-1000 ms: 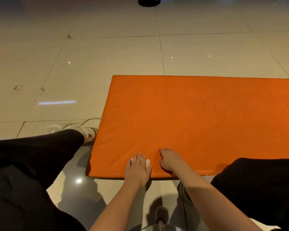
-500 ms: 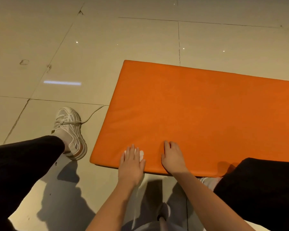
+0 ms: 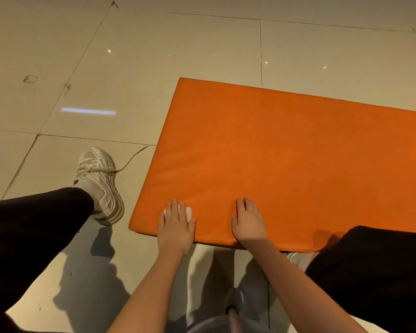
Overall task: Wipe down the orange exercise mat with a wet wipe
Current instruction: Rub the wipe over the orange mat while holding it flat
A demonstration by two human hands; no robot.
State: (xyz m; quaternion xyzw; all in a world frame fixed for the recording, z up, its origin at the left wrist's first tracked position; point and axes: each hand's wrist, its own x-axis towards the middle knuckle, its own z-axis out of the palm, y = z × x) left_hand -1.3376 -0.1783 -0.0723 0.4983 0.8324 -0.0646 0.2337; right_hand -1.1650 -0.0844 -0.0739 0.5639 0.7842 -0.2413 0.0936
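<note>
The orange exercise mat lies flat on the tiled floor, running off the right edge of the view. My left hand lies flat with straight fingers near the mat's near-left corner and presses a white wet wipe onto the mat. Most of the wipe is hidden under the fingers; only its edges show. My right hand rests flat on the mat's near edge, a little to the right, with nothing in it.
My left leg in black trousers and a white sneaker with a loose lace stand on the floor left of the mat. My right knee covers the mat's near edge at the right. Beige floor tiles surround the mat.
The view has tilted down and to the left. My left hand with the wipe has slid left toward the mat's near-left corner, widening the gap to my right hand.
</note>
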